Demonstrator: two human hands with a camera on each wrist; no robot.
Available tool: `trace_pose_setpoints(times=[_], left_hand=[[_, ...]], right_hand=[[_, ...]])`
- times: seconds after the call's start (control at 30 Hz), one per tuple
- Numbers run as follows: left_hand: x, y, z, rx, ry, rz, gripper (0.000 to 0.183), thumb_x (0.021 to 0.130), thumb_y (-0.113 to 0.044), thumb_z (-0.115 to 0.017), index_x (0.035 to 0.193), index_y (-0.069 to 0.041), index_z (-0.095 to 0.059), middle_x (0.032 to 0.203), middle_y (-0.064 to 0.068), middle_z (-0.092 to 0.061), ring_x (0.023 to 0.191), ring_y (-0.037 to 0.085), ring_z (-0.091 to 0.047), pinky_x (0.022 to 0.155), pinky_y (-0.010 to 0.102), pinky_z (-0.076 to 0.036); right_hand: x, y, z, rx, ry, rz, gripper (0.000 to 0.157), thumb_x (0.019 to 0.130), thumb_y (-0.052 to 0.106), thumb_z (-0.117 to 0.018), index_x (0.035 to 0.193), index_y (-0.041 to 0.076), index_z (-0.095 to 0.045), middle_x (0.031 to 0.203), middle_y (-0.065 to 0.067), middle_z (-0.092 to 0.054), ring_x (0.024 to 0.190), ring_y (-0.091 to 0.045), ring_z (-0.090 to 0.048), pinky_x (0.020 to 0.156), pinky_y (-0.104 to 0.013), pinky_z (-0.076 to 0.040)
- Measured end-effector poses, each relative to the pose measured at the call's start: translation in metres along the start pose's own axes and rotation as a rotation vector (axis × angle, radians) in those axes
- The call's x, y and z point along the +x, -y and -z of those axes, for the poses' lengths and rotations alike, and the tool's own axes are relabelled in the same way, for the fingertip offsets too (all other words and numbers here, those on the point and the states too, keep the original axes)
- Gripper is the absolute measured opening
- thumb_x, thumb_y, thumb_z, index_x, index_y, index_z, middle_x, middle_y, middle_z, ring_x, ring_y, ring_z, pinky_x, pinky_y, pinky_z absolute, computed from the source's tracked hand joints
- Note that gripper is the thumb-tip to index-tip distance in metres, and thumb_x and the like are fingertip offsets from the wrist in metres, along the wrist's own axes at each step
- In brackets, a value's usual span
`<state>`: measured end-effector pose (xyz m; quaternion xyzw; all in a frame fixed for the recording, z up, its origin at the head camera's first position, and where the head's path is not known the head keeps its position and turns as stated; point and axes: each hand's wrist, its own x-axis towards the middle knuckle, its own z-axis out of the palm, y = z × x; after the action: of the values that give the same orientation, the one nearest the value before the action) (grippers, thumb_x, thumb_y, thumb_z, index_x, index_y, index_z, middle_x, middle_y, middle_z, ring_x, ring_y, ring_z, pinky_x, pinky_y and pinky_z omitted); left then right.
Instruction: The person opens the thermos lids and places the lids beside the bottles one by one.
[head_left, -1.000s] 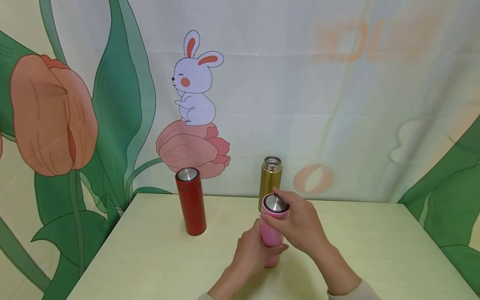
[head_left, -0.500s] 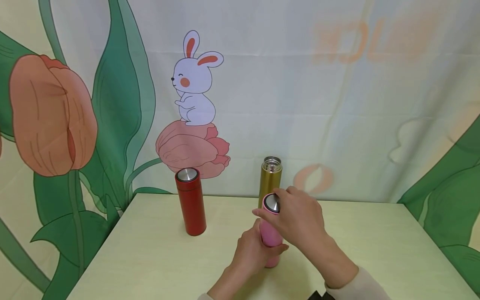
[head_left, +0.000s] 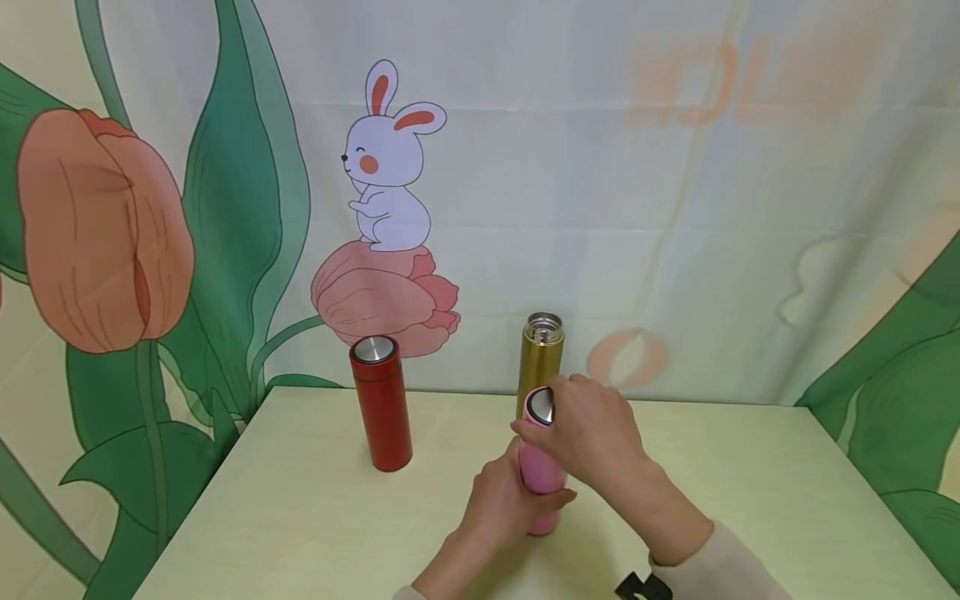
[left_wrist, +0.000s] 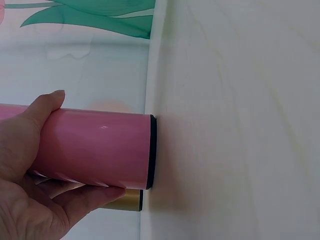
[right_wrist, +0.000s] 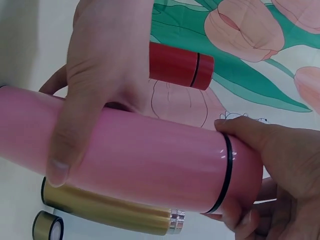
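A pink thermos (head_left: 542, 471) stands upright on the table, its black base touching the tabletop in the left wrist view. My left hand (head_left: 504, 500) grips its body, thumb on one side and fingers on the other. At the top, my right hand (head_left: 596, 429) holds the lid (right_wrist: 246, 172), with thumb and fingers on opposite sides. The lid sits on the body above a black ring, and part of its silver top is covered by the right hand. Right behind stands a gold thermos (head_left: 540, 358) without a lid, its steel mouth bare. The gold thermos's lower part is hidden in the head view.
To the left a red thermos (head_left: 381, 408) stands with its lid on. A small gold lid (right_wrist: 48, 227) lies near the gold thermos in the right wrist view. Behind the pale table (head_left: 262, 500) hangs a printed cloth (head_left: 525, 167) with a rabbit and tulips.
My right hand has turned on the pink thermos's lid, covering more of its top, then shifted back slightly. A dark piece at the right sleeve has come into view. The left hand holds still.
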<state>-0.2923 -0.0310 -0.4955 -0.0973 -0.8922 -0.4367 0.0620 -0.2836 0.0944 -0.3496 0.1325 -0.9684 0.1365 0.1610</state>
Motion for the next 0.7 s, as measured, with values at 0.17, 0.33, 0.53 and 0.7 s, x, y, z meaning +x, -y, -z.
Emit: trace_pose_setpoints(times=[0.17, 0.33, 0.53, 0.7], left_hand=[[0.001, 0.002, 0.001, -0.022, 0.014, 0.011, 0.069, 0.074, -0.056, -0.088, 0.128, -0.026, -0.058, 0.097, -0.008, -0.075, 0.087, 0.011, -0.07, 0.078, 0.034, -0.055], [0.001, 0.003, 0.002, -0.02, 0.027, 0.006, 0.07, 0.074, -0.056, -0.089, 0.129, -0.025, -0.059, 0.098, -0.009, -0.075, 0.089, 0.01, -0.07, 0.079, 0.034, -0.055], [0.002, 0.004, 0.003, -0.027, 0.037, -0.005, 0.065, 0.075, -0.055, -0.088, 0.126, -0.027, -0.06, 0.097, -0.011, -0.074, 0.088, 0.007, -0.069, 0.079, 0.032, -0.054], [0.002, 0.006, 0.005, -0.042, 0.058, -0.021, 0.064, 0.075, -0.055, -0.088, 0.125, -0.028, -0.06, 0.098, -0.013, -0.073, 0.09, 0.006, -0.068, 0.08, 0.031, -0.054]], right_hand=[[0.001, -0.004, -0.005, 0.047, -0.027, 0.024, 0.046, 0.076, 0.052, -0.087, 0.082, 0.013, -0.064, 0.071, 0.002, -0.058, 0.06, -0.018, -0.056, 0.051, -0.03, -0.043], [0.0, -0.008, -0.007, 0.088, -0.052, 0.06, 0.041, 0.075, 0.049, -0.089, 0.087, 0.015, -0.07, 0.073, 0.004, -0.061, 0.063, -0.015, -0.057, 0.053, -0.028, -0.045], [0.001, -0.013, -0.007, 0.128, -0.053, 0.098, 0.036, 0.075, 0.046, -0.089, 0.087, 0.017, -0.072, 0.072, 0.005, -0.061, 0.063, -0.012, -0.055, 0.054, -0.027, -0.045], [0.003, -0.017, -0.006, 0.16, -0.03, 0.138, 0.031, 0.075, 0.042, -0.09, 0.083, 0.02, -0.071, 0.07, 0.009, -0.061, 0.062, -0.008, -0.054, 0.055, -0.026, -0.046]])
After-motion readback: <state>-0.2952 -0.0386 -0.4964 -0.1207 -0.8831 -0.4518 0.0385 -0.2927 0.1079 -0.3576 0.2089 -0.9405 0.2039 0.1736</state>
